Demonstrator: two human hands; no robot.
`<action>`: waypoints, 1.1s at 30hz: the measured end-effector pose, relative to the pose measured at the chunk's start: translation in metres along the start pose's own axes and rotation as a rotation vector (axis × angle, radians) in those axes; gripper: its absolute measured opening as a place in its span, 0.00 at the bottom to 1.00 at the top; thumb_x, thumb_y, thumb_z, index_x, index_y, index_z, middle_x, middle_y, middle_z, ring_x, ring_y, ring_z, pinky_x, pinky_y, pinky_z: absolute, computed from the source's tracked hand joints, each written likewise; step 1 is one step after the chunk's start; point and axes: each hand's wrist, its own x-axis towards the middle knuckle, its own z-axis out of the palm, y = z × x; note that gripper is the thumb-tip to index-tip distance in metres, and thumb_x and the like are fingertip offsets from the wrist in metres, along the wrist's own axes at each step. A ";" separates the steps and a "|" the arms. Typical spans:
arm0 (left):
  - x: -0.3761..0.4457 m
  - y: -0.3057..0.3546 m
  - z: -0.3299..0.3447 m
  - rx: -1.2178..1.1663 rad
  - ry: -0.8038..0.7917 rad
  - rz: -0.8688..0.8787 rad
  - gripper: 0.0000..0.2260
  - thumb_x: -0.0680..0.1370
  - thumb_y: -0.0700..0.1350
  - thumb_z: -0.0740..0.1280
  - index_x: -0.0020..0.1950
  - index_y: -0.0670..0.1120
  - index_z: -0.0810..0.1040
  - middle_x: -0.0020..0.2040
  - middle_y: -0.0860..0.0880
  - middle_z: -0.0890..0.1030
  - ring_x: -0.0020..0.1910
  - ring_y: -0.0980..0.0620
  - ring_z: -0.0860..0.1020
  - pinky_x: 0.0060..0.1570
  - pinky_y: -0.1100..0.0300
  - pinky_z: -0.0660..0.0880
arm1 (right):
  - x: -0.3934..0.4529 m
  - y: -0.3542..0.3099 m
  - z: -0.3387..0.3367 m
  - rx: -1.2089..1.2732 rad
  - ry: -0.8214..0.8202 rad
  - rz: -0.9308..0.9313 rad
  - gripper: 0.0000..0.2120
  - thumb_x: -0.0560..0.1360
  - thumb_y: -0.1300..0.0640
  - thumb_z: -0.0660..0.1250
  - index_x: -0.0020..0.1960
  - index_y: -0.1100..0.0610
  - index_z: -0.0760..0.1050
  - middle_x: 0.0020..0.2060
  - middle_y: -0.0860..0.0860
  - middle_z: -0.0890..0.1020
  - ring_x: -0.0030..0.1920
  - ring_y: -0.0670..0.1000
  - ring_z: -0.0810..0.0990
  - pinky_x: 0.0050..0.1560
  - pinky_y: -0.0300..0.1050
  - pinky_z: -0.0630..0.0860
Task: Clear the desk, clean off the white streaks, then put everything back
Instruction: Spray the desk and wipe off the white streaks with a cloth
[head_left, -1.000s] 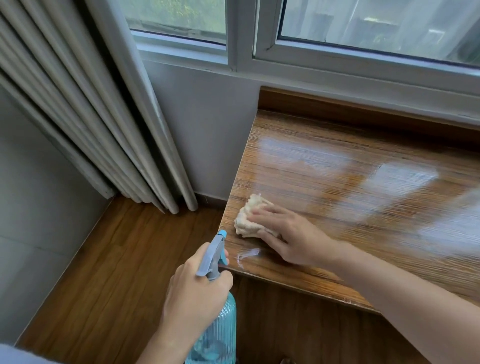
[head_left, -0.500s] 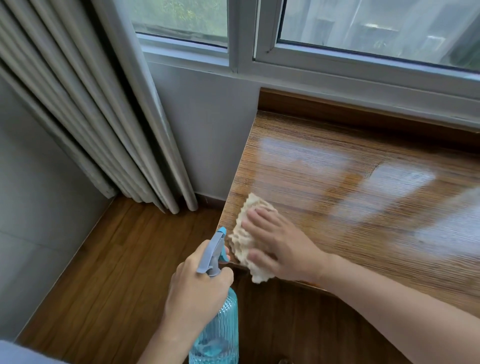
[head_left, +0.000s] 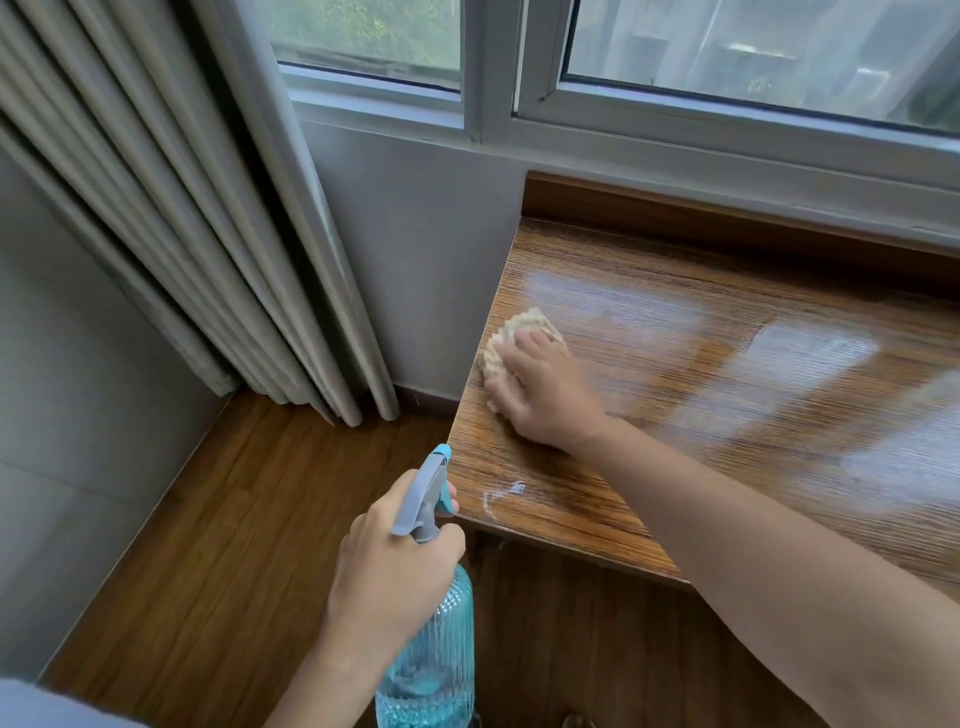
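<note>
The cloth (head_left: 511, 349) is lying on the desk (head_left: 675, 364) near its left edge, under the right hand (head_left: 540, 395), whose fingers are pressing it flat. A white streak (head_left: 501, 496) is showing at the near corner, uncovered again; half a second ago the cloth was down over that corner. The left hand (head_left: 387, 566) is gripping the bottle (head_left: 431, 649) by its neck, just off the desk's corner, blue liquid sitting in its lower part
</note>
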 end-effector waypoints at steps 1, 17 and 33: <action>0.001 -0.002 0.000 -0.003 0.007 -0.001 0.09 0.77 0.35 0.67 0.51 0.49 0.77 0.30 0.54 0.70 0.27 0.60 0.73 0.25 0.68 0.67 | -0.020 -0.005 -0.002 0.033 -0.034 -0.048 0.17 0.80 0.45 0.62 0.64 0.51 0.76 0.60 0.49 0.78 0.64 0.52 0.72 0.70 0.54 0.69; -0.008 -0.017 -0.001 -0.015 0.086 -0.038 0.11 0.78 0.40 0.67 0.51 0.57 0.75 0.35 0.47 0.75 0.30 0.50 0.75 0.30 0.56 0.72 | -0.100 -0.030 -0.008 0.125 -0.025 -0.091 0.18 0.81 0.58 0.66 0.70 0.56 0.76 0.66 0.54 0.79 0.71 0.55 0.73 0.76 0.44 0.61; -0.022 -0.022 0.005 -0.041 0.118 -0.053 0.09 0.77 0.40 0.68 0.53 0.53 0.77 0.35 0.48 0.74 0.30 0.51 0.72 0.31 0.59 0.68 | -0.107 -0.044 -0.008 0.123 -0.065 -0.175 0.17 0.81 0.59 0.65 0.69 0.57 0.76 0.64 0.54 0.80 0.69 0.57 0.73 0.73 0.47 0.63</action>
